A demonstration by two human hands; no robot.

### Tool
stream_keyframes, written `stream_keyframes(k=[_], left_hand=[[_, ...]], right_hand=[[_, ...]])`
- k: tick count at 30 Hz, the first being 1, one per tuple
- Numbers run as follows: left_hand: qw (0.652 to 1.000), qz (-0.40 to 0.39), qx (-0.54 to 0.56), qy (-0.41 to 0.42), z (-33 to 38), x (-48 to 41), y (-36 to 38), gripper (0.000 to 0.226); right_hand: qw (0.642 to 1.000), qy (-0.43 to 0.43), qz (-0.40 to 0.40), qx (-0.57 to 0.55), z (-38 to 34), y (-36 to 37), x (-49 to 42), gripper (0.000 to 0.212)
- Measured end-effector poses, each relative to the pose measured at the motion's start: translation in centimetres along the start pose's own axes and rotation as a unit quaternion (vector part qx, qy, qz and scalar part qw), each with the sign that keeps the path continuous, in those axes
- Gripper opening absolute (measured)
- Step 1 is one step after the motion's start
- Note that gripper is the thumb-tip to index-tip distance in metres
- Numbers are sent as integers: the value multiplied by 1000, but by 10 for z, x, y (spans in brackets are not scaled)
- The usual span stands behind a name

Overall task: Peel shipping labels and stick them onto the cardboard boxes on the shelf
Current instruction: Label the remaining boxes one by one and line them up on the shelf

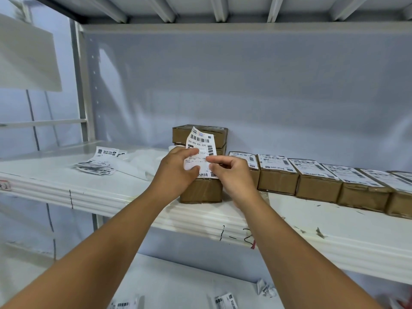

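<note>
A white shipping label (200, 144) with barcodes stands upright between my hands, over a brown cardboard box (201, 190) at the shelf's front. My left hand (176, 169) pinches the label's left edge between thumb and fingers. My right hand (231, 171) pinches its lower right part. Behind the label stand two stacked unlabelled boxes (219, 134). To the right runs a row of several boxes (316, 177) with labels stuck on their tops.
A pile of loose labels (98, 165) and white backing sheets (142, 162) lies on the white shelf (334, 233) at the left. The shelf's front lip bears the handwritten mark "1-2". On the lower shelf lie more labels (226, 301) and crumpled paper (265, 287).
</note>
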State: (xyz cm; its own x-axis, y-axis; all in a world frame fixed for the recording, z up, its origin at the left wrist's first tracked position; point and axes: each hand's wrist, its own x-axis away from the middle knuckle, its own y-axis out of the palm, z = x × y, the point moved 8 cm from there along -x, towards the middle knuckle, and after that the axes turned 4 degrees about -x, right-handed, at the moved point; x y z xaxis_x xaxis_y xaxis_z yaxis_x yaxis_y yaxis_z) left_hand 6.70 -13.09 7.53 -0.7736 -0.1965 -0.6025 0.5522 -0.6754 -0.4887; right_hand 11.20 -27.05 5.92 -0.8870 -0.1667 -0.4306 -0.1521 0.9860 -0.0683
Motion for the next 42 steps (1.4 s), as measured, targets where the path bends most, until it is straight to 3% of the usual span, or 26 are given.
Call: stream_keyframes(k=[18,24,32,42], left_hand=[[992,-59,-111,24,9,-3,6,47],[990,-126,-5,-55,-11,-2,10,39],[990,-126,29,-54,-14,0,14,23],[982,-168,43,-81,-29,-1,22,34]], right_hand=[[989,-74,-1,129,-6,6,2,22],[995,-18,-15,101,1,4,4,19],[988,-42,-13,150,4,9,3,19],[989,-9,-23,145,12,9,0,24]])
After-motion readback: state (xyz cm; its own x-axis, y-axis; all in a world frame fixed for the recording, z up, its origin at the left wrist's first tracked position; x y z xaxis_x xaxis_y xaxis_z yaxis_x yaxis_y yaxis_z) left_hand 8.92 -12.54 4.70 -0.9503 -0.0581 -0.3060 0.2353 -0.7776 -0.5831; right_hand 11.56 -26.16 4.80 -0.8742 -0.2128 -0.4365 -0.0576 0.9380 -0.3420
